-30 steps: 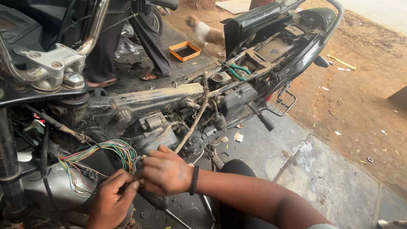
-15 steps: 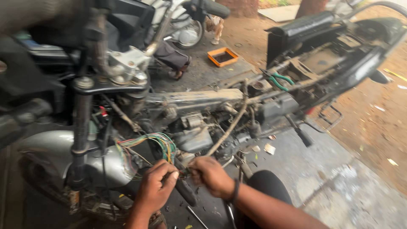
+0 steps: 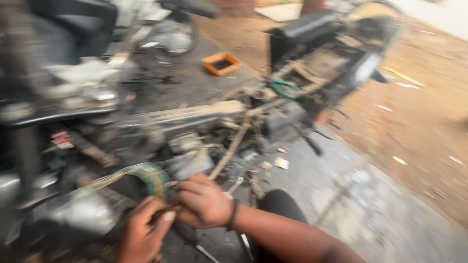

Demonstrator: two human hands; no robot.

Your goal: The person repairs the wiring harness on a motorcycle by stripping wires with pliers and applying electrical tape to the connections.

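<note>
**Layout at the stripped motorcycle**

I see the wire bundle [image 3: 141, 174] low on the motorcycle frame [image 3: 195, 114], left of my right hand [image 3: 202, 202]; my left hand [image 3: 141, 234] sits below it. A tray [image 3: 221, 63] lies on the ground behind the frame.

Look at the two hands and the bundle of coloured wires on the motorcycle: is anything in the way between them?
Nothing visible is. Both the left hand and the right hand are already at the near end of the coloured wire bundle, beside the motorcycle frame. The picture is too blurred to show the grip itself.
</note>
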